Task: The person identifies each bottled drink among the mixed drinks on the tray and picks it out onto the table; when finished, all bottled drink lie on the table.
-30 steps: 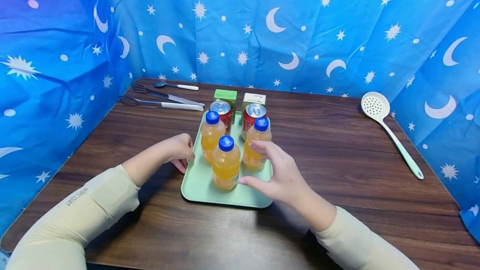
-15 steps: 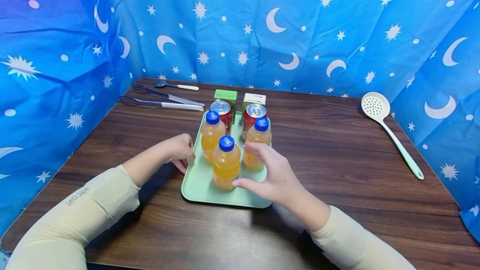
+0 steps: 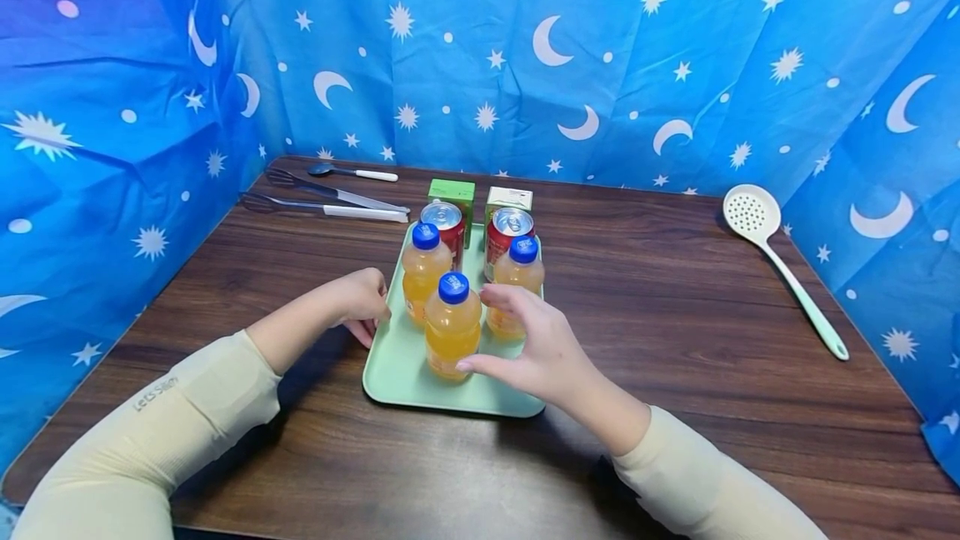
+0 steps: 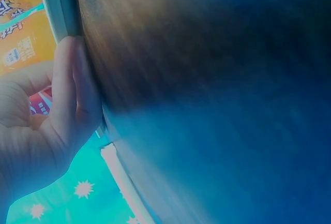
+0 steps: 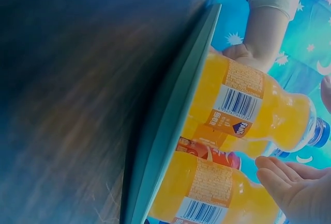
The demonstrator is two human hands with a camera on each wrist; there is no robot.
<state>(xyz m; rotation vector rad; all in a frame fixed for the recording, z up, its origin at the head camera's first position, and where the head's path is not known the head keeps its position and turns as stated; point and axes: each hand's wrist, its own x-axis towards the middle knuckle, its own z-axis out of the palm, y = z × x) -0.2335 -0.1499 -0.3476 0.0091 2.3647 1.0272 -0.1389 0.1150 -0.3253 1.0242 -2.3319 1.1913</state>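
Note:
Three orange-drink bottles with blue caps stand upright on a pale green tray (image 3: 405,392): a front bottle (image 3: 452,330), a left bottle (image 3: 424,275) and a right bottle (image 3: 517,273). At the tray's left edge, my left hand (image 3: 362,304) pinches the rim between thumb and fingers, as the left wrist view also shows. My right hand (image 3: 551,350) is spread in a C shape at the right of the front bottle, thumb tip right by its lower side. Its fingers overlap the right bottle in the head view. Fingers (image 5: 276,175) show extended beside the bottles in the right wrist view.
Two red soda cans, a left can (image 3: 442,217) and a right can (image 3: 498,250), stand behind the bottles. A green carton (image 3: 452,190) and a white-topped carton (image 3: 510,194) are at the back. Long-handled utensils (image 3: 363,212) lie back left; a skimmer (image 3: 757,219) lies at right.
My right hand has moved left, bringing its thumb and fingers closer to the front bottle. My left hand has stayed at the tray's edge.

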